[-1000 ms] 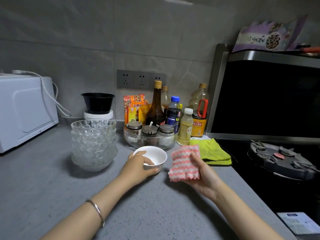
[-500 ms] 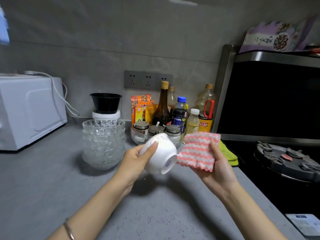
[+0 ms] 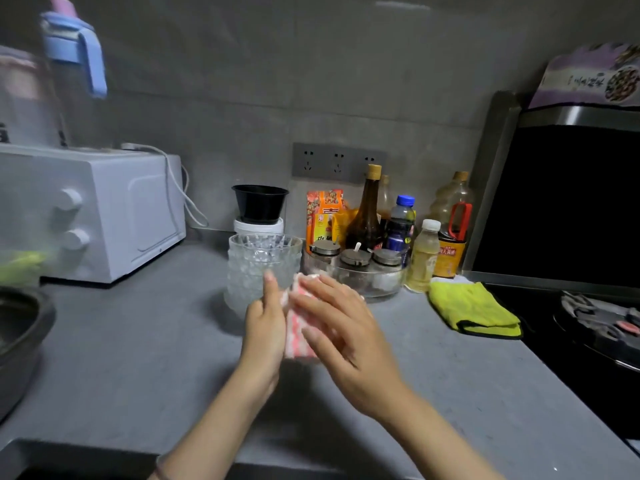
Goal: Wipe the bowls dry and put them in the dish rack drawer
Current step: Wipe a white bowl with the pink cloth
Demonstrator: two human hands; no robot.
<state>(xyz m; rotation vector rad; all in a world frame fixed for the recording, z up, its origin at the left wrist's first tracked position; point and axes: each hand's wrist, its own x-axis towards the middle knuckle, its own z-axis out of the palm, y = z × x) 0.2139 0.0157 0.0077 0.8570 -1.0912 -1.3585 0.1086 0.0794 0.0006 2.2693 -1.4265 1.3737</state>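
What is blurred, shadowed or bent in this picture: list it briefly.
Head view: the left hand, right hand and the striped cloth between them are motion-smeared; head view: the bottle above the microwave and a green patch at the left edge are blurred; head view: dim light, soft shadow on the counter under the hands; head view: the wide lens tilts the steel frame.

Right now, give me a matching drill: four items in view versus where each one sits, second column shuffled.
1 pink striped cloth
2 yellow cloth
3 black bowl
4 glass bowl stack

A lying on the counter by the stove
B on top of the white tub
C between left hand and right hand
D standing just behind the left hand

Pairs: 1-C, 2-A, 3-B, 4-D
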